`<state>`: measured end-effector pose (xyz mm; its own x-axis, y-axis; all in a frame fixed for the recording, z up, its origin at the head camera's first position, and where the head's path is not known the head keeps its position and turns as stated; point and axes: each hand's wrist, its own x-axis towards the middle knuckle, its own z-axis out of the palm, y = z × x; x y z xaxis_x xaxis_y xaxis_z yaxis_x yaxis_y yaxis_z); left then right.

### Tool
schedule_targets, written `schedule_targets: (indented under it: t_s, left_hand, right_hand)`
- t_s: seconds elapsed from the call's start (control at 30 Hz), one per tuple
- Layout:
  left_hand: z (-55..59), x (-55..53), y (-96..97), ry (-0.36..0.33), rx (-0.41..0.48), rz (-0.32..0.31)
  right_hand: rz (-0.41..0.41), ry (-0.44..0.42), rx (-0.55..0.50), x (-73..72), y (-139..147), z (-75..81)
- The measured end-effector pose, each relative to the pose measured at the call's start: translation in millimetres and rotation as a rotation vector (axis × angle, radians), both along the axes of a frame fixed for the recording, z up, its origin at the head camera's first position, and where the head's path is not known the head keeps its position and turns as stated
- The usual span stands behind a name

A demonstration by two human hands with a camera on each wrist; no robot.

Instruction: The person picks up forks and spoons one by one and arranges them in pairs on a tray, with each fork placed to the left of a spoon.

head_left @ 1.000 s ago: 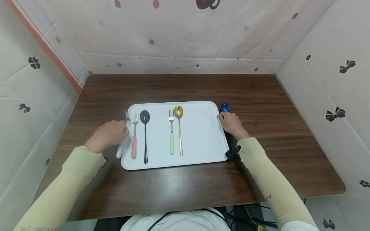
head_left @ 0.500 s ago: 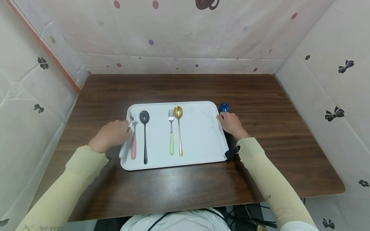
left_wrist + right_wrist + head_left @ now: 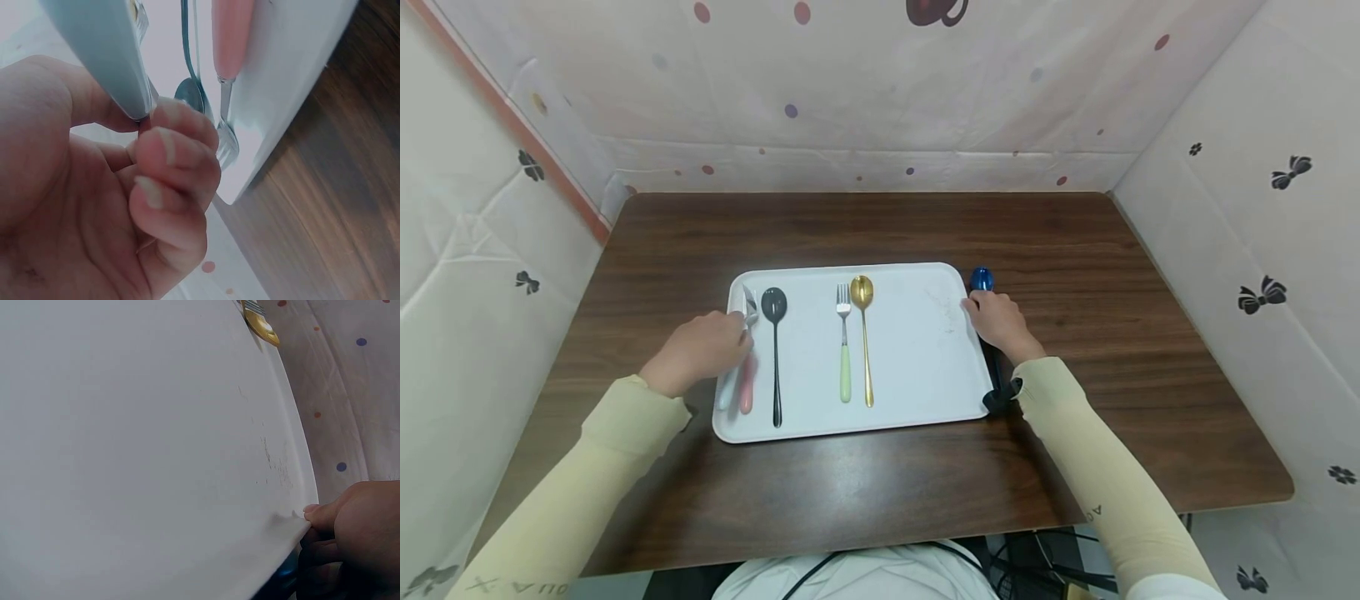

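Note:
My left hand (image 3: 703, 354) pinches the light blue handle (image 3: 103, 53) of a piece of cutlery above the left side of a white tray (image 3: 925, 358). Its metal end (image 3: 750, 302) points away; whether it is a knife or a fork I cannot tell. Below it lies a pink-handled fork (image 3: 747, 383), partly hidden, beside a dark spoon (image 3: 774, 305). Mid-tray lie a green-handled fork (image 3: 845, 367) and a gold spoon (image 3: 862, 292). My right hand (image 3: 1000, 323) holds the tray's right rim, thumb on top (image 3: 319, 515). Its other fingers are mostly in shadow.
A shiny blue rounded object (image 3: 982, 278) pokes out beyond my right hand, outside the tray; its kind is hidden. Something black (image 3: 1002, 397) sits near the tray's lower right corner. The brown wooden table (image 3: 865, 229) meets patterned white sheets (image 3: 865, 83) at the back and sides.
My left hand has moved right, carrying the blue-handled cutlery from the tray's left edge to over the pink-handled fork. The right hand has stayed at the rim.

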<state>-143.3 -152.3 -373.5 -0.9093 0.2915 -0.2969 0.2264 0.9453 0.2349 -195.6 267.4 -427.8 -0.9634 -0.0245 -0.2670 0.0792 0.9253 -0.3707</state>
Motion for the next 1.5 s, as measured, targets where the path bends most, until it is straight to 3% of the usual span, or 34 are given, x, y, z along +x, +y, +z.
schedule_targets:
  t_s: [0.37,0.83,1.5]
  left_hand:
    - [2.3,-0.5,8.3,-0.023,0.013,0.009]
    - [-1.9,-6.1,17.8,0.112,-0.026,-0.036]
    - [-0.8,-9.2,37.7,0.102,0.078,-0.053]
  right_hand:
    - [-0.013,0.005,-0.002,0.3,-1.1,-0.6]
    - [-0.001,0.02,0.003,0.8,-0.4,-0.7]
    - [-0.004,0.01,0.002,0.3,-0.4,-1.6]
